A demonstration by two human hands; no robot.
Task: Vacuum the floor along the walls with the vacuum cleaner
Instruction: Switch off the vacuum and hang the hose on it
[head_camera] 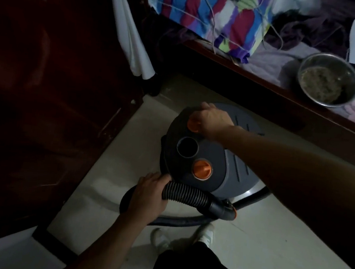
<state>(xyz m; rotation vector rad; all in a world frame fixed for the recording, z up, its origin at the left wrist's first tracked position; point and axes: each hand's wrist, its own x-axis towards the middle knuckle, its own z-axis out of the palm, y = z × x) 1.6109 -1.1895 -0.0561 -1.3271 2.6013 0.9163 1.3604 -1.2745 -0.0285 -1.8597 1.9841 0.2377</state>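
Note:
A grey and black vacuum cleaner stands on the pale tiled floor between dark furniture and a bed. Its top has a round open port and an orange knob. My right hand reaches across the top and grips a second orange knob at the far end. My left hand grips the black ribbed hose, which curves right to a black cuff with an orange tip.
A dark wooden cabinet fills the left side, with white cloth hanging beside it. The bed frame runs along the right, carrying a colourful blanket and a metal bowl. My shoes stand just behind the vacuum.

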